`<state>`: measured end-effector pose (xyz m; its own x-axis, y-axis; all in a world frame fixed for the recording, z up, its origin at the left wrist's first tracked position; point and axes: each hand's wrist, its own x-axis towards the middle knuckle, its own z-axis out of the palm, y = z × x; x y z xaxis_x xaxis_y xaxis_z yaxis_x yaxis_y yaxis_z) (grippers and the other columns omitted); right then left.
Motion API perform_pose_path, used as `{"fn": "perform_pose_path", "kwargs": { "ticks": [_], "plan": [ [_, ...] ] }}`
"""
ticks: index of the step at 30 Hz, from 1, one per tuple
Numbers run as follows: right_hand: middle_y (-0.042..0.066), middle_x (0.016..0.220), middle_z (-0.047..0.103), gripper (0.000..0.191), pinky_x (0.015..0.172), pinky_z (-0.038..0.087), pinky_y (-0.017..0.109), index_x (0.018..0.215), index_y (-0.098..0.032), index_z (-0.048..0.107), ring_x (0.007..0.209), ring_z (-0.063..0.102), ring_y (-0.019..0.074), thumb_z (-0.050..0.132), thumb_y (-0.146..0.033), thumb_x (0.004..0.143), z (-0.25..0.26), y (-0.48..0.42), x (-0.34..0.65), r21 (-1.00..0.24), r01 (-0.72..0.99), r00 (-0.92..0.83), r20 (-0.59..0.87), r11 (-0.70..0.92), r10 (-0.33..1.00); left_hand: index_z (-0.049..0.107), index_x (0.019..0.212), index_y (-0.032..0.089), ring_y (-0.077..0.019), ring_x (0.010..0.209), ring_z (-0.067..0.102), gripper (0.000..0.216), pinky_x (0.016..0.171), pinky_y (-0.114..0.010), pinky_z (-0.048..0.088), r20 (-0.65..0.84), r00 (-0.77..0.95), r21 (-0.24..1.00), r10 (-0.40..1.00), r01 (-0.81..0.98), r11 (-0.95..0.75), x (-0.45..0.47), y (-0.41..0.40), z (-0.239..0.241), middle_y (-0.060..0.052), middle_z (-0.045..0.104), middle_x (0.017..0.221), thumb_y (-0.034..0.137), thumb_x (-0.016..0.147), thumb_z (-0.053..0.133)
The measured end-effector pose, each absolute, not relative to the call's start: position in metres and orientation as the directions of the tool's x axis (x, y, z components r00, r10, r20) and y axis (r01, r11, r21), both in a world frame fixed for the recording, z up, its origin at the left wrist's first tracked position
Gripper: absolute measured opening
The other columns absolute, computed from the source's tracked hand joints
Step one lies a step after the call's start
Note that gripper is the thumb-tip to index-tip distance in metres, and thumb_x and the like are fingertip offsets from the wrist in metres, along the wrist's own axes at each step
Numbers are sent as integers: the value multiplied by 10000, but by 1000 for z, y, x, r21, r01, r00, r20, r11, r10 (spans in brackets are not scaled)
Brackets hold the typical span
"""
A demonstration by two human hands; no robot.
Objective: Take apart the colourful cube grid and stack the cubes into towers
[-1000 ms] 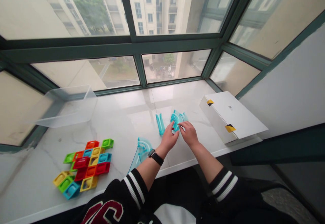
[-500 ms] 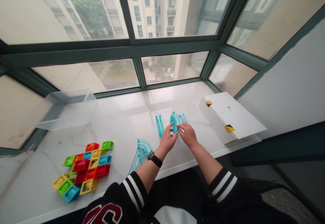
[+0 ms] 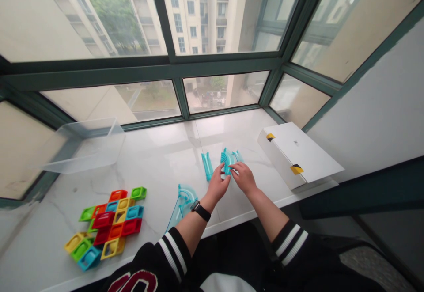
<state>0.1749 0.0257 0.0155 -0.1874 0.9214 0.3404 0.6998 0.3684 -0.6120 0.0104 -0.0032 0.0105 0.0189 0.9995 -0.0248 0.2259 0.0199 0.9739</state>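
My left hand (image 3: 217, 185) and my right hand (image 3: 243, 177) meet over a teal curved track piece (image 3: 228, 159) on the white marble sill (image 3: 159, 155). Fingers of both hands pinch its near edge. A straight teal track piece (image 3: 207, 166) lies just left of the hands. Another curved teal track piece (image 3: 185, 195) sits by my left wrist, which wears a black watch.
A cluster of colourful square blocks (image 3: 109, 223) lies at the near left. A clear plastic bin (image 3: 86, 146) stands at the back left. A white box (image 3: 298, 155) rests at the right end of the sill. Windows run along the back.
Both hands stay on the curved track piece with only slight shifts of the fingers. The view has drifted a little.
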Motion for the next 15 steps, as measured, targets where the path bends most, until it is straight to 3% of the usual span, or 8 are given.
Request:
{"fn": "perform_pose_path", "kwargs": {
  "ticks": [15],
  "plan": [
    [65,1034,729,240,860,575,348,1118,-255,773,916,710,214,590,-208,969,15,24,174,-639,687,-166,325,346,931,484,1523,235,-257,1200,644,641,822,-354,612,-25,31,973,999,231,17,9,-4,7,-164,486,1608,266,912,675]
  ]
}}
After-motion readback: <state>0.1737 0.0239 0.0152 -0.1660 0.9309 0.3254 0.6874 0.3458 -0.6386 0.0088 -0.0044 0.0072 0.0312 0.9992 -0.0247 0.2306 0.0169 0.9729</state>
